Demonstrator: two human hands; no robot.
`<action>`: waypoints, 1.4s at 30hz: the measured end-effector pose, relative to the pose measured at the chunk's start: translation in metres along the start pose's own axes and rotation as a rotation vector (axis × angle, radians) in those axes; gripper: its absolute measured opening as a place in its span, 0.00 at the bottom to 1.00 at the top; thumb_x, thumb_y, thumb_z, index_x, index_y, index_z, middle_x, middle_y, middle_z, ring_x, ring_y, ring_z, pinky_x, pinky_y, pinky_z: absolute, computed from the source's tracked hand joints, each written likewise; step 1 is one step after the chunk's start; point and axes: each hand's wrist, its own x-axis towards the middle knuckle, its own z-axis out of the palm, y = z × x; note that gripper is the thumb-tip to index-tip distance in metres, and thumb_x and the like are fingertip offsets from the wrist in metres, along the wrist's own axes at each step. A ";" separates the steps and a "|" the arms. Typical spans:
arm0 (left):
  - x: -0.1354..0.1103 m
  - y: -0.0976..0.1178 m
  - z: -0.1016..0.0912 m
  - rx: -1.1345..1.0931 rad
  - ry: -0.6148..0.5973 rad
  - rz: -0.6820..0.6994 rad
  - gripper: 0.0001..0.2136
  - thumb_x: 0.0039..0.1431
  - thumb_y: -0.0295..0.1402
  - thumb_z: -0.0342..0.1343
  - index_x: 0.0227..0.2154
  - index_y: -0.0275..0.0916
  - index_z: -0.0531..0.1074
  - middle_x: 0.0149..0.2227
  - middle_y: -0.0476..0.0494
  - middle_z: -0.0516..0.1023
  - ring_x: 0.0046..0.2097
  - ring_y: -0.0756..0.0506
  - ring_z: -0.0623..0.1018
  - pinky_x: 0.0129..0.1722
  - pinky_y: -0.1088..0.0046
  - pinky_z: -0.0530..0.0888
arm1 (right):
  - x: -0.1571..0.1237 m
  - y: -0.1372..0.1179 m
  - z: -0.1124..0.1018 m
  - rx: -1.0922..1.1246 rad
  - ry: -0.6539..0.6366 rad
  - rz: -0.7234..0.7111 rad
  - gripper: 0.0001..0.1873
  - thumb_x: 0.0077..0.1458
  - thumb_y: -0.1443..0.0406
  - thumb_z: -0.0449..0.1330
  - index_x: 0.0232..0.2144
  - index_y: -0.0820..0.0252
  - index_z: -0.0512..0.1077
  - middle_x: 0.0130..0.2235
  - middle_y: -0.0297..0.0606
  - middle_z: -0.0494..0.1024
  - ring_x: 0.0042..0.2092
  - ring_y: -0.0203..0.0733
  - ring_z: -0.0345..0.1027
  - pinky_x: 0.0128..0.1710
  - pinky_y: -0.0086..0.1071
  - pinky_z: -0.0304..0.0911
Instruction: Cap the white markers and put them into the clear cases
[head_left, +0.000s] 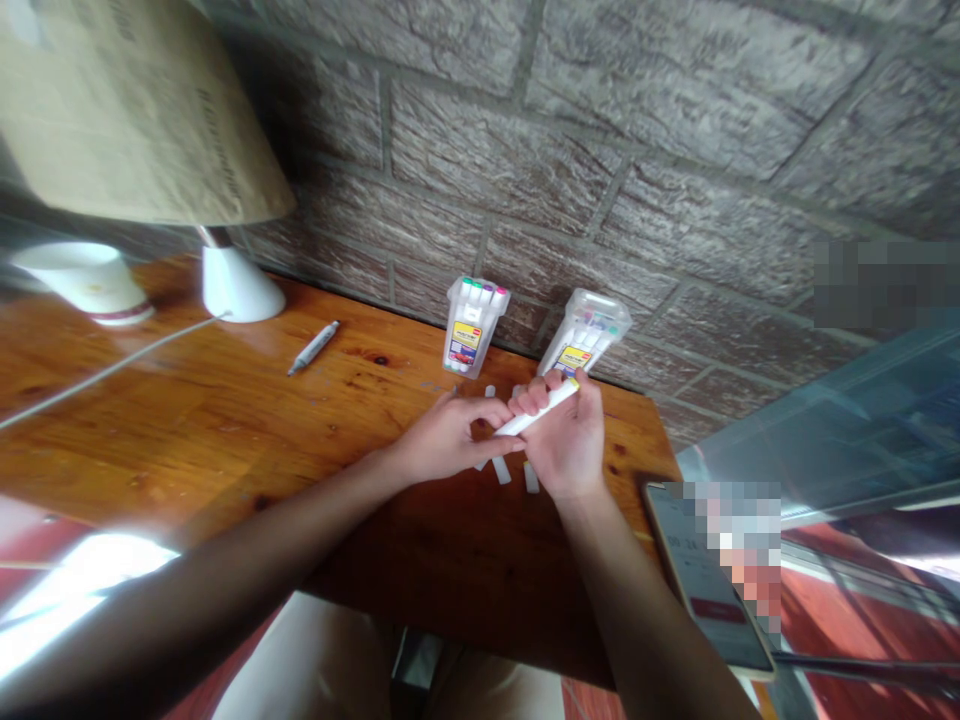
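My right hand (566, 440) is closed around a white marker pen (541, 410), held slanting over the wooden table (225, 420). My left hand (450, 435) pinches the marker's lower end with its fingertips. Under my hands lie several small white marker pieces (501, 470) on the table. Two clear plastic marker cases lean against the brick wall just beyond: one (472, 325) with coloured caps showing, the other (585, 335) tilted to its right.
A grey pen (313, 347) lies to the left. A white lamp base (236, 285) with a beige shade (127, 110), its cable, and a white cup (86, 280) stand at the back left. A phone (705, 580) lies at the table's right edge.
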 end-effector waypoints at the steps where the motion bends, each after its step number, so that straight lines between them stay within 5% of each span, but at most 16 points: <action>1: 0.000 0.000 -0.002 0.102 -0.001 -0.002 0.12 0.61 0.43 0.58 0.36 0.39 0.77 0.34 0.45 0.82 0.36 0.47 0.79 0.39 0.74 0.71 | 0.001 0.002 0.001 -0.021 0.015 -0.016 0.23 0.58 0.45 0.55 0.23 0.54 0.61 0.23 0.29 0.56 0.26 0.38 0.56 0.32 0.34 0.63; 7: 0.000 -0.005 -0.005 0.376 0.043 -0.003 0.15 0.69 0.37 0.45 0.50 0.39 0.72 0.43 0.41 0.80 0.44 0.43 0.79 0.46 0.70 0.72 | 0.009 0.007 -0.012 -0.176 0.121 -0.087 0.18 0.53 0.47 0.63 0.30 0.55 0.72 0.33 0.33 0.73 0.37 0.37 0.69 0.35 0.31 0.63; 12: 0.000 -0.010 0.002 0.498 0.152 -0.055 0.20 0.70 0.34 0.40 0.59 0.31 0.66 0.55 0.29 0.74 0.54 0.37 0.76 0.56 0.58 0.71 | 0.011 0.011 -0.020 -0.241 0.055 -0.025 0.18 0.50 0.50 0.68 0.34 0.58 0.80 0.31 0.34 0.78 0.31 0.33 0.68 0.30 0.28 0.63; 19: 0.000 -0.012 0.001 0.571 0.203 -0.019 0.19 0.71 0.38 0.43 0.56 0.34 0.69 0.52 0.31 0.76 0.54 0.38 0.76 0.57 0.58 0.72 | 0.009 0.000 -0.026 -0.386 -0.038 -0.011 0.13 0.49 0.57 0.71 0.35 0.57 0.82 0.36 0.37 0.84 0.32 0.33 0.73 0.35 0.29 0.71; 26: -0.001 -0.015 0.003 0.661 0.074 0.013 0.18 0.71 0.37 0.43 0.55 0.35 0.70 0.47 0.34 0.79 0.52 0.39 0.78 0.55 0.59 0.72 | 0.011 -0.020 -0.045 -0.595 -0.117 0.153 0.17 0.45 0.57 0.73 0.37 0.58 0.83 0.38 0.39 0.85 0.35 0.37 0.78 0.41 0.33 0.75; 34: 0.000 -0.010 -0.002 0.727 -0.007 0.002 0.15 0.70 0.38 0.45 0.51 0.39 0.73 0.46 0.39 0.79 0.46 0.42 0.80 0.45 0.66 0.77 | 0.010 -0.022 -0.050 -0.719 -0.195 0.205 0.19 0.41 0.60 0.75 0.39 0.54 0.83 0.38 0.37 0.85 0.41 0.43 0.79 0.52 0.42 0.70; 42: -0.001 -0.011 0.000 0.710 0.008 0.010 0.16 0.70 0.38 0.46 0.52 0.39 0.72 0.49 0.38 0.80 0.49 0.41 0.81 0.47 0.64 0.77 | 0.012 -0.022 -0.054 -0.803 -0.284 0.150 0.18 0.42 0.62 0.74 0.40 0.56 0.82 0.43 0.36 0.84 0.43 0.43 0.77 0.52 0.40 0.68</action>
